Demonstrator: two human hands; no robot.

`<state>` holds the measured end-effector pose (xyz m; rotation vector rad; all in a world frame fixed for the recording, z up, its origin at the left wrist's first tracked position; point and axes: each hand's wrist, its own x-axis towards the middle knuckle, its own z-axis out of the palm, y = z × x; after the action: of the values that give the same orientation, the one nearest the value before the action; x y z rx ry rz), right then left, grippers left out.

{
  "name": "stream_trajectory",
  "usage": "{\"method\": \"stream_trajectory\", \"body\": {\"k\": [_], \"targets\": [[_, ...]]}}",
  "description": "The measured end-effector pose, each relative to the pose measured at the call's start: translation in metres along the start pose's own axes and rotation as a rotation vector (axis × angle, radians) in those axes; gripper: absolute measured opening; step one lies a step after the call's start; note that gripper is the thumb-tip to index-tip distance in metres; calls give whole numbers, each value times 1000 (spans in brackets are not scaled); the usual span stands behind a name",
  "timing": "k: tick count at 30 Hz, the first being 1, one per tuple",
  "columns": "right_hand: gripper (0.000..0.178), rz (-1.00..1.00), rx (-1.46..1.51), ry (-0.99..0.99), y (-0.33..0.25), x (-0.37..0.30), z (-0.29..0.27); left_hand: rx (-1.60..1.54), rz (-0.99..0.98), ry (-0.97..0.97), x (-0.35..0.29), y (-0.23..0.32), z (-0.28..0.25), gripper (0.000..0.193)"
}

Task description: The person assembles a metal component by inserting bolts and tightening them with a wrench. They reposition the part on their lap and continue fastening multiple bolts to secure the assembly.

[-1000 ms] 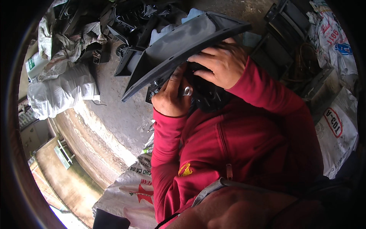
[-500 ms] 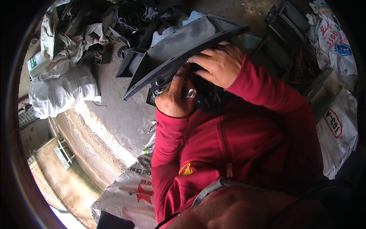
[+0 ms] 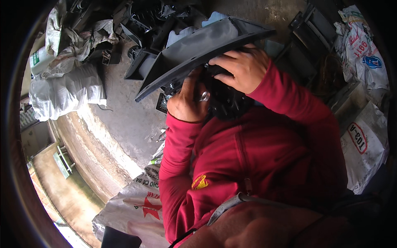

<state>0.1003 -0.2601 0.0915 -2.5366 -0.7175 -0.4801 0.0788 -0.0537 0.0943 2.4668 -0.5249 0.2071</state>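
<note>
A long dark-grey metal frame [image 3: 191,62] with a trough-like back is tilted across the space in front of me. Under its near edge sits a black part [image 3: 229,101] with several small bolts or holes, partly hidden by my hands and jacket. My left hand [image 3: 186,103] is closed just below the frame, around a tool whose round shiny metal end [image 3: 204,96] shows at the palm; the rest of it is hidden. My right hand [image 3: 245,69] lies over the black part, fingers bent against it, tips close to a small shiny bolt [image 3: 206,65] by the frame.
Behind my left hand stands a small dark box [image 3: 161,103] with shiny bits of hardware. Beyond the frame lie piled black metal parts [image 3: 153,20]. White sacks lie at the left [image 3: 68,91], right [image 3: 366,136] and lower left [image 3: 132,206]. More grey frames [image 3: 318,27] stand at the upper right.
The frame and both hands appear shifted slightly, with the right hand a little further right. The shiny tool end by my left hand has turned slightly and moved up.
</note>
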Motion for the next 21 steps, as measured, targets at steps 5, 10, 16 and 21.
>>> {"method": "stream_trajectory", "body": {"k": [5,10,16,21], "targets": [[35,75,-4,-80,-7,0,0,-131,-9,-10,2,1,5,54],[36,71,49,-126,-5,4,-7,-300,-142,-12,2,10,5,41],[33,61,-24,-69,-6,2,-2,-46,0,51,-7,5,13,55],[33,-18,-45,-41,-2,5,3,6,-90,-74,-1,2,3,55]]}}
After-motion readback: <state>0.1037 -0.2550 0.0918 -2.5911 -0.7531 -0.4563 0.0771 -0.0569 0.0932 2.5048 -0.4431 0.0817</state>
